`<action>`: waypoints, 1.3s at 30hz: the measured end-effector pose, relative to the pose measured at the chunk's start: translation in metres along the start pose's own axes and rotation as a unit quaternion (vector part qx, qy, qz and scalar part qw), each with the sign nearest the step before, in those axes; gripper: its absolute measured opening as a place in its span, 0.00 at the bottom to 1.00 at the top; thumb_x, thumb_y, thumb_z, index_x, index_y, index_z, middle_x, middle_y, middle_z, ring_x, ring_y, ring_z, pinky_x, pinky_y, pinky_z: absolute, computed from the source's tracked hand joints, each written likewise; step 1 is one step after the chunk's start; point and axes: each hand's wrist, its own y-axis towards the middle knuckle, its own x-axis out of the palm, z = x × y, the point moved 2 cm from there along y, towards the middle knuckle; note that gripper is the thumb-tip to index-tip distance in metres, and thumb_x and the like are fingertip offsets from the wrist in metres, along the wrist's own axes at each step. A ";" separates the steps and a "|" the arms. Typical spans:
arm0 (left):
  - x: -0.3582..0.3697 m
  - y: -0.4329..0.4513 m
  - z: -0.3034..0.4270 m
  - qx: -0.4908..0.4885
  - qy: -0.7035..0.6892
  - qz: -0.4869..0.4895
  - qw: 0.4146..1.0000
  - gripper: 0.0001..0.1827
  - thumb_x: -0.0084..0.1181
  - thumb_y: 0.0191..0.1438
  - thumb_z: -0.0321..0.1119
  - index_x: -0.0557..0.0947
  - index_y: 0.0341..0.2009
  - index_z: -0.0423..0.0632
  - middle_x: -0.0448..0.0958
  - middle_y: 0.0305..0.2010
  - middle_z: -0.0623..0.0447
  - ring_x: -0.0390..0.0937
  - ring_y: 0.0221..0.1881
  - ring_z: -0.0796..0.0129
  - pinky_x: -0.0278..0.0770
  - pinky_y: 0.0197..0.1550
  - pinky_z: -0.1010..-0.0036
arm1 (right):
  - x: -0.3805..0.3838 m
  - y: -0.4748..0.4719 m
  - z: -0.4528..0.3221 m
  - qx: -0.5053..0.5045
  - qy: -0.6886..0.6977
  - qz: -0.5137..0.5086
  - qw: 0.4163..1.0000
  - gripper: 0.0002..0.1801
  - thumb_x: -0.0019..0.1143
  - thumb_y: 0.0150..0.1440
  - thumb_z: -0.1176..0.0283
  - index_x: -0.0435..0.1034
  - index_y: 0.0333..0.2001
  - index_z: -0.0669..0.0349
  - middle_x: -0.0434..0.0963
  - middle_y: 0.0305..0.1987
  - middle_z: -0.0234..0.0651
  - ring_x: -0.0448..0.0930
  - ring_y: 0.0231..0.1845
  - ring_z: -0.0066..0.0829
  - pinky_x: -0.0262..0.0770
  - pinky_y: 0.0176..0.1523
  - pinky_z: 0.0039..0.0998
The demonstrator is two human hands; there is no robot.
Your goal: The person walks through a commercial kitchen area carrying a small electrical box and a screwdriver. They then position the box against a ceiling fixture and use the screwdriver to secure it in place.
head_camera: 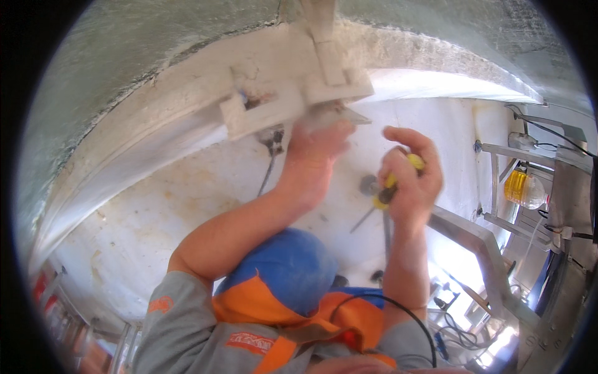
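Note:
My right hand [411,180] is closed around the yellow and black handle of a screwdriver [393,180]. Its thin shaft points down and to the left, and my index finger sticks out from the grip. My left hand [320,140] is blurred and reaches to the lower edge of a pale, dusty bracket [261,114] with cut-outs. Dust or blur hides my left fingertips, so I cannot tell whether they hold anything. A small thin plate [357,116] juts out beside those fingers. Left of my wrist, a dark fitting [272,140] with a rod hangs below the bracket.
Overhead runs a curved greenish shell [177,28] with a rough edge. A stained white panel [154,210] spans the middle. At right stand a bent metal frame [486,243], a plastic bottle with yellow liquid [523,189] and loose cables [462,332]. A black cable [416,313] crosses near my right forearm.

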 end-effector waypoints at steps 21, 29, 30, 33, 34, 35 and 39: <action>0.017 -0.069 0.118 0.350 0.824 -0.154 0.418 0.36 0.66 0.55 0.34 0.70 0.67 0.46 0.78 0.27 0.53 0.78 0.26 0.57 0.73 0.29 0.64 | 0.076 0.021 0.049 0.249 0.325 -0.042 0.912 0.28 0.66 0.60 0.52 0.71 0.46 0.69 0.73 0.23 0.35 0.71 0.20 0.25 0.64 0.25 0.27; 0.048 -0.056 0.105 0.214 0.907 -0.094 0.352 0.36 0.63 0.58 0.40 0.66 0.69 0.47 0.81 0.27 0.47 0.81 0.28 0.50 0.77 0.32 0.58 | 0.085 0.021 0.049 0.205 0.373 -0.022 0.905 0.30 0.69 0.57 0.53 0.69 0.47 0.69 0.74 0.27 0.36 0.72 0.21 0.24 0.64 0.25 0.26; 0.051 -0.053 0.104 0.205 0.916 -0.088 0.334 0.35 0.62 0.58 0.39 0.67 0.68 0.47 0.82 0.27 0.47 0.82 0.29 0.50 0.77 0.33 0.57 | 0.086 0.020 0.049 0.204 0.369 -0.023 0.906 0.30 0.69 0.57 0.53 0.68 0.47 0.69 0.74 0.27 0.36 0.72 0.21 0.24 0.64 0.24 0.26; 0.053 -0.041 0.104 0.144 0.934 -0.080 0.317 0.30 0.58 0.61 0.38 0.69 0.67 0.46 0.82 0.28 0.45 0.83 0.31 0.49 0.77 0.34 0.56 | 0.088 0.020 0.050 0.202 0.388 -0.021 0.899 0.30 0.69 0.57 0.53 0.66 0.47 0.68 0.73 0.26 0.36 0.71 0.20 0.25 0.65 0.24 0.26; 0.057 -0.039 0.104 0.127 0.943 -0.077 0.298 0.29 0.58 0.61 0.36 0.69 0.65 0.45 0.83 0.28 0.45 0.83 0.32 0.49 0.78 0.34 0.56 | 0.091 0.021 0.051 0.202 0.400 -0.023 0.894 0.30 0.69 0.57 0.54 0.66 0.48 0.68 0.73 0.26 0.36 0.71 0.20 0.25 0.65 0.23 0.26; 0.063 -0.036 0.103 0.109 0.951 -0.074 0.280 0.28 0.57 0.60 0.35 0.70 0.64 0.44 0.83 0.28 0.45 0.83 0.32 0.49 0.78 0.35 0.56 | 0.092 0.021 0.052 0.202 0.403 -0.024 0.892 0.31 0.69 0.57 0.54 0.65 0.47 0.68 0.73 0.26 0.35 0.71 0.19 0.25 0.65 0.23 0.26; 0.073 -0.027 0.104 0.112 0.966 -0.103 0.211 0.23 0.58 0.55 0.29 0.74 0.56 0.39 0.83 0.28 0.44 0.84 0.34 0.48 0.80 0.36 0.57 | 0.089 0.019 0.052 0.202 0.396 -0.017 0.896 0.30 0.69 0.57 0.54 0.64 0.47 0.68 0.73 0.26 0.35 0.71 0.19 0.24 0.64 0.23 0.26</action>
